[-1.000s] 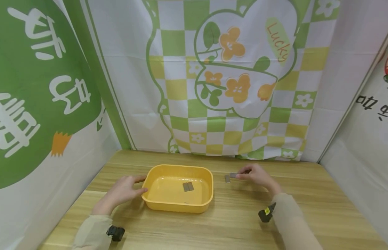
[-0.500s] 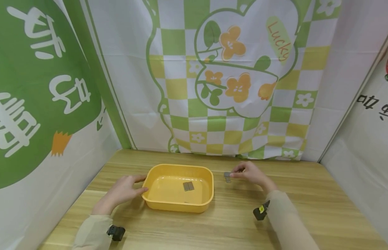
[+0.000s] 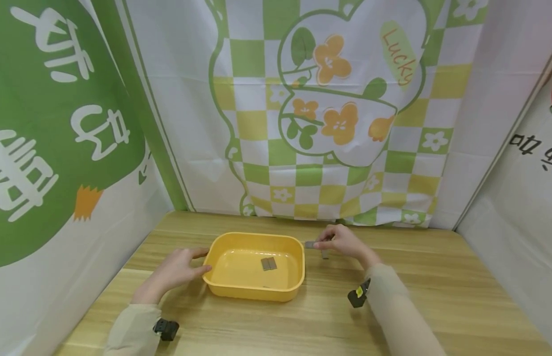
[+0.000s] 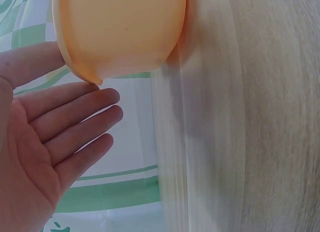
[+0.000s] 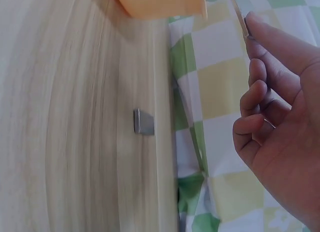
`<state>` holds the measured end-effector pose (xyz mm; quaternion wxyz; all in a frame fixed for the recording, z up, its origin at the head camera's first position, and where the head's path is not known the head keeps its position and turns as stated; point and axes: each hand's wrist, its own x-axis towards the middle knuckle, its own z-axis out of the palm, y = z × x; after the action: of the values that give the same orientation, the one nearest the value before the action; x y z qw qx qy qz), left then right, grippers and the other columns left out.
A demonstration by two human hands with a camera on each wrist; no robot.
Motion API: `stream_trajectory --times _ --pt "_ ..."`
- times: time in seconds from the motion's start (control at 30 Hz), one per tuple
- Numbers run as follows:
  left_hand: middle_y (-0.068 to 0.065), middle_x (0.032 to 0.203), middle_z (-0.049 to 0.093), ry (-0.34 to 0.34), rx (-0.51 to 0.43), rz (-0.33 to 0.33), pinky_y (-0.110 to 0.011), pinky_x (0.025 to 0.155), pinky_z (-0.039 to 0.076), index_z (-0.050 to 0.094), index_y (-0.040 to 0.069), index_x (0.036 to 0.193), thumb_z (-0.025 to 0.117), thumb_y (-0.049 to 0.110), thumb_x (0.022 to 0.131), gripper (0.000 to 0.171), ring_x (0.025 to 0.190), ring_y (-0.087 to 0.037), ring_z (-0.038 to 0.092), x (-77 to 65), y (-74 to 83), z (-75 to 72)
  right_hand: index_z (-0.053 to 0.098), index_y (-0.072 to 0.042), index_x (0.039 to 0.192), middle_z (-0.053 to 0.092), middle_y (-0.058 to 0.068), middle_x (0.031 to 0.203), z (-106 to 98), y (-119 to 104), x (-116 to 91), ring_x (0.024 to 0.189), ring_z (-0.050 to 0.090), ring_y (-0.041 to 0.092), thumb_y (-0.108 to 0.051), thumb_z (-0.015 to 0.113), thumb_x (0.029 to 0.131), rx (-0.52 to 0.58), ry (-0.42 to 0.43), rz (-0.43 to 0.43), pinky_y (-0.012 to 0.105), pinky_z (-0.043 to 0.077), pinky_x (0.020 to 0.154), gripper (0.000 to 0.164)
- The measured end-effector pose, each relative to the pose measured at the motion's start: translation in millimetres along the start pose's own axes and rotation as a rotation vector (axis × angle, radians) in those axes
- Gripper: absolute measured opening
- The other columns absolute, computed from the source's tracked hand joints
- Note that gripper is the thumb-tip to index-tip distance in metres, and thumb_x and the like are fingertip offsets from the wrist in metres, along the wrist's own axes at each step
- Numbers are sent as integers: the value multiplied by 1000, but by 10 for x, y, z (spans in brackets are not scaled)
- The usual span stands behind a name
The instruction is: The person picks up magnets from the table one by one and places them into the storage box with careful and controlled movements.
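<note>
A yellow rectangular plastic basin (image 3: 253, 294) stands on the table. My left hand (image 3: 180, 269) rests at its left end. In the left wrist view its thumb and index finger touch the basin's rim, the other fingers extended straight. My right hand (image 3: 345, 242) pinches a small flat grey metal plate (image 3: 309, 244) between thumb and fingertips, raised just beside the basin's right rim. Another grey metal block (image 5: 144, 122) lies on the table below that hand. Inside the basin two grey plates (image 3: 269, 264) lie side by side. A sliver of another shows behind the front wall.
The wooden table (image 3: 258, 329) ends at a hanging green-and-white checked cloth (image 3: 309, 190) at the back. Printed cloth walls stand on the left (image 3: 111, 232) and right (image 3: 516, 212). Each wrist wears a small black camera.
My right hand has moved left with the grey plate, from right of the lying block to the basin's right rim. The left hand and basin have stayed put.
</note>
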<state>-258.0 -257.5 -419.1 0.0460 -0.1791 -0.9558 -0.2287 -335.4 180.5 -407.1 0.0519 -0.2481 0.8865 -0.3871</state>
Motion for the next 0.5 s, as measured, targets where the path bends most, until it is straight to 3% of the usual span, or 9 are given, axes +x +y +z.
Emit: stream_trajectory --times 0.5 --pt "-20 123 62 10 17 14 -56 95 46 60 -3 124 69 29 86 50 113 -41 58 6 1 1 73 -11 88 60 3 84 147 -146 170 73 49 16 -30 73 82 8 -37 -6 28 43 64 20"
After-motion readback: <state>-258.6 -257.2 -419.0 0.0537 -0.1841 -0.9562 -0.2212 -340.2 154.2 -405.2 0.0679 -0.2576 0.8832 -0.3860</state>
